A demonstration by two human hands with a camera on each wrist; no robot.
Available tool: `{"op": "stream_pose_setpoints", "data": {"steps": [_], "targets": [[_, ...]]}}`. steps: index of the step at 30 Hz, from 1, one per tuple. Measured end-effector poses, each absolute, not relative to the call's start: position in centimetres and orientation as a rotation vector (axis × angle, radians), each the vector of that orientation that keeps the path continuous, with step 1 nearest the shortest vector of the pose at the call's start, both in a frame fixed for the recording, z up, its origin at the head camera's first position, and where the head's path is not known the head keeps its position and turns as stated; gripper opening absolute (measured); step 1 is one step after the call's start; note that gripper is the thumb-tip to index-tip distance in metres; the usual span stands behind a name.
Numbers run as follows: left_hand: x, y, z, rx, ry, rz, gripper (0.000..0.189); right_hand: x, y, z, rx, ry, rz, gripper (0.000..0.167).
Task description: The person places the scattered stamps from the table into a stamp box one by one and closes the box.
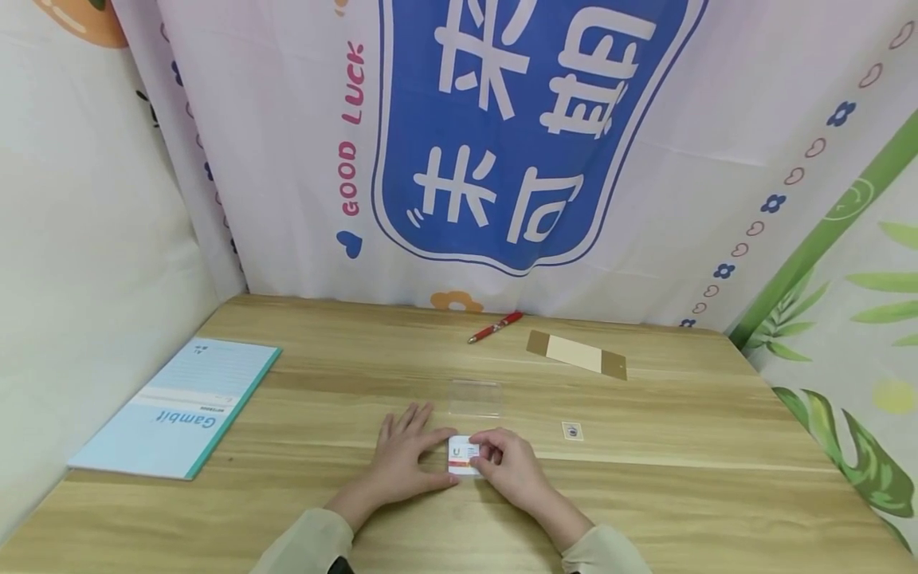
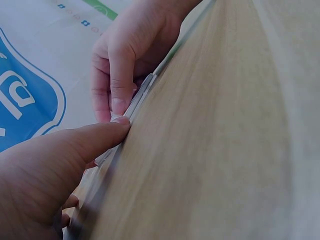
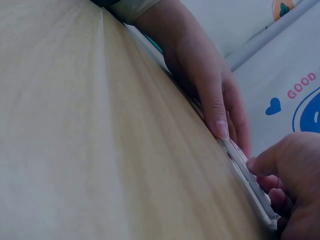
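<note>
A small white card (image 1: pixel 459 451) with a "U" logo and an orange-red stripe lies in a shallow clear plastic case (image 3: pixel 252 192) on the table. My left hand (image 1: pixel 407 458) holds the case from the left, thumb at the near edge and index finger at the far edge, other fingers spread on the wood. From the right, my right hand (image 1: pixel 511 464) bends over the card and pinches at its right part with thumb and fingertips. Just beyond the case lies a clear flat plastic piece (image 1: pixel 476 399). The undersides of the right fingertips are hidden.
A light-blue notebook (image 1: pixel 179 406) lies at the left. Towards the back are a red pen (image 1: pixel 495 328) and a brown-and-cream paper strip (image 1: pixel 576 355). A small printed square (image 1: pixel 572 431) lies right of the hands. Printed cloth (image 1: pixel 287 159) hangs along the table's back edge.
</note>
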State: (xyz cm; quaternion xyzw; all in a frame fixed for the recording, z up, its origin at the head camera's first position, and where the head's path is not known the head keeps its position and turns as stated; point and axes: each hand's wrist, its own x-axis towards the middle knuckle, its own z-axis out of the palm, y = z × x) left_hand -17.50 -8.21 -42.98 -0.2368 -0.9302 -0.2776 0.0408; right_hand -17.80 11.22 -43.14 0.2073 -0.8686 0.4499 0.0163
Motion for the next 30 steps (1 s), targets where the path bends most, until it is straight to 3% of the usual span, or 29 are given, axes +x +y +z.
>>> {"op": "stream_pose_setpoints", "data": {"steps": [22,30], "targets": [[-17.64,-8.32,-42.94,-0.720,-2.848,-0.838,0.060,-17.86,11.28,-42.89,0.642,-2.719,1.329,0.025],[-17.66,-8.26,-43.02,-0.720,-2.855,-0.826,0.060,-17.97,11.59,-42.59,0.589,-2.685,1.496,0.025]]}}
